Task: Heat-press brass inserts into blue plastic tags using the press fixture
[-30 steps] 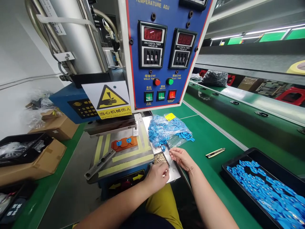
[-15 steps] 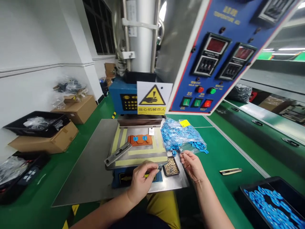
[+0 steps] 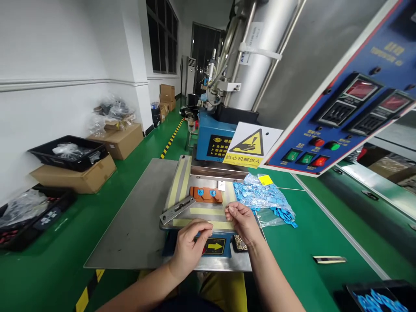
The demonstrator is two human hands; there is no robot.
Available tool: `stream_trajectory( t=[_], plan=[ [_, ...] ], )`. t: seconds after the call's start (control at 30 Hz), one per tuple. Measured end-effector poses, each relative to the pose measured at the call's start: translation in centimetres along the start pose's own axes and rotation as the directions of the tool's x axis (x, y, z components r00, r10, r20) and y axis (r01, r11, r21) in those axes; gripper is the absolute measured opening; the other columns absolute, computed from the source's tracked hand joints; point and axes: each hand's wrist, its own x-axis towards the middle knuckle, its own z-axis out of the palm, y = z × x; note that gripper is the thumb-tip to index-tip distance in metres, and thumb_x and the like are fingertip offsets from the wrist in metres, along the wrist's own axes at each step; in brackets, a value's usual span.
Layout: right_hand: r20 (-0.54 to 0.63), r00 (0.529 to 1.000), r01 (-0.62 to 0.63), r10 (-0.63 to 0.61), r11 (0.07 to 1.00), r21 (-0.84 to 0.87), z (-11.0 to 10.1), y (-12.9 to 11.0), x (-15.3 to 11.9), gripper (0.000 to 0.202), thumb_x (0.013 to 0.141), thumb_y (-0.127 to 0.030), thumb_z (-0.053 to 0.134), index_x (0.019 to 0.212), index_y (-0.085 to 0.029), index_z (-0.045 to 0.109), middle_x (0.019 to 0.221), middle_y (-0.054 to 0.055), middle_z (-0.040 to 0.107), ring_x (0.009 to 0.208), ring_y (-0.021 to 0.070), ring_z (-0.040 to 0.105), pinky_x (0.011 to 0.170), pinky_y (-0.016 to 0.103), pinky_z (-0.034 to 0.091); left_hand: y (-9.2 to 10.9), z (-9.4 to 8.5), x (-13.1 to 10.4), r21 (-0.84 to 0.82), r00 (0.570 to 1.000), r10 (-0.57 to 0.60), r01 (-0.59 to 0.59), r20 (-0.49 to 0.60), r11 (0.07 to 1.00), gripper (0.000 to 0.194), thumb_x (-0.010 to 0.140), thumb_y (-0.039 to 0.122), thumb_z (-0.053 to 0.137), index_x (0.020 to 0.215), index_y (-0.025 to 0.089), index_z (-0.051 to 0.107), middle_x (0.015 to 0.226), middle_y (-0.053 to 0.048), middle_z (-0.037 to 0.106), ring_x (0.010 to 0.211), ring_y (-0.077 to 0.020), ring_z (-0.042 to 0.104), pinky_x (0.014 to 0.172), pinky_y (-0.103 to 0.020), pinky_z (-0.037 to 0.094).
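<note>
My left hand (image 3: 191,245) hovers over the near edge of the taped press plate (image 3: 204,211), thumb and forefinger pinched; whatever is between them is too small to make out. At the plate's right side my right hand (image 3: 243,223) is also pinched, and its contents cannot be made out. Farther back on the plate lies an orange-brown fixture block (image 3: 208,198) bearing two small blue pieces (image 3: 200,192). A slotted metal bar (image 3: 177,210) touches its left end. Partly behind my right forearm is a black tray of small brass-coloured parts (image 3: 239,243).
A clear bag of blue pieces (image 3: 263,195) lies right of the plate. The press with its blue control panel (image 3: 341,125) and warning sign (image 3: 253,145) rises behind. A cutter-like tool (image 3: 329,259) and a black bin of blue pieces (image 3: 377,299) sit at right.
The view has turned left. My right hand has moved left from beside the bag and brass-parts tray to the plate's right edge. My left hand stays pinched near the plate's front.
</note>
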Motion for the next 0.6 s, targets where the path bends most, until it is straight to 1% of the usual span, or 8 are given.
stream_trajectory(
  t=[0.13, 0.23, 0.37, 0.5, 0.6],
  plan=[
    [0.028, 0.999, -0.032, 0.031, 0.999, 0.042, 0.8, 0.4, 0.3, 0.023, 0.060, -0.034, 0.083, 0.072, -0.019, 0.070, 0.070, 0.001, 0.066, 0.056, 0.0092, 0.054, 0.055, 0.022, 0.046, -0.3, -0.7, 0.3, 0.040, 1.000, 0.019, -0.019, -0.010, 0.999, 0.014, 0.086, 0.015, 0.055, 0.095, 0.020, 0.065, 0.086, -0.005, 0.068, 0.079, -0.0151, 0.065, 0.071, -0.025, 0.054],
    [0.040, 0.998, -0.044, 0.042, 0.997, 0.056, 1.2, 0.6, 0.5, 0.021, 0.062, -0.034, 0.082, 0.074, -0.020, 0.071, 0.071, 0.001, 0.066, 0.056, 0.0088, 0.054, 0.055, 0.022, 0.047, -0.4, -1.2, 0.7, 0.055, 0.999, 0.046, -0.046, 0.018, 0.997, 0.016, 0.087, 0.014, 0.053, 0.095, 0.020, 0.065, 0.087, -0.005, 0.068, 0.081, -0.0155, 0.065, 0.072, -0.026, 0.054],
    [0.052, 0.997, -0.059, 0.056, 0.996, 0.068, 1.8, 0.6, 0.7, 0.021, 0.063, -0.033, 0.081, 0.075, -0.019, 0.070, 0.070, 0.001, 0.066, 0.054, 0.0085, 0.054, 0.054, 0.022, 0.047, -0.5, -1.9, 1.1, 0.070, 0.998, 0.036, -0.040, 0.052, 0.997, 0.016, 0.088, 0.013, 0.050, 0.096, 0.019, 0.062, 0.089, -0.005, 0.068, 0.082, -0.0153, 0.066, 0.074, -0.025, 0.053],
    [0.060, 0.996, -0.068, 0.063, 0.994, 0.081, 2.0, 0.7, 0.9, 0.021, 0.063, -0.032, 0.081, 0.075, -0.019, 0.070, 0.071, 0.001, 0.066, 0.057, 0.0084, 0.055, 0.055, 0.021, 0.047, -0.7, -2.7, 1.5, 0.088, 0.996, 0.012, -0.020, 0.093, 0.996, 0.018, 0.089, 0.013, 0.047, 0.100, 0.020, 0.060, 0.087, -0.003, 0.070, 0.077, -0.0137, 0.068, 0.072, -0.023, 0.053],
    [0.057, 0.997, -0.054, 0.051, 0.997, 0.051, 2.0, 0.6, 1.1, 0.020, 0.066, -0.034, 0.080, 0.077, -0.020, 0.070, 0.075, 0.002, 0.067, 0.061, 0.0092, 0.057, 0.057, 0.021, 0.048, -1.1, -3.3, 2.3, 0.134, 0.995, 0.019, -0.032, 0.099, 0.990, 0.016, 0.089, 0.015, 0.047, 0.096, 0.020, 0.061, 0.081, -0.002, 0.070, 0.072, -0.0131, 0.067, 0.067, -0.022, 0.052]
  ],
)
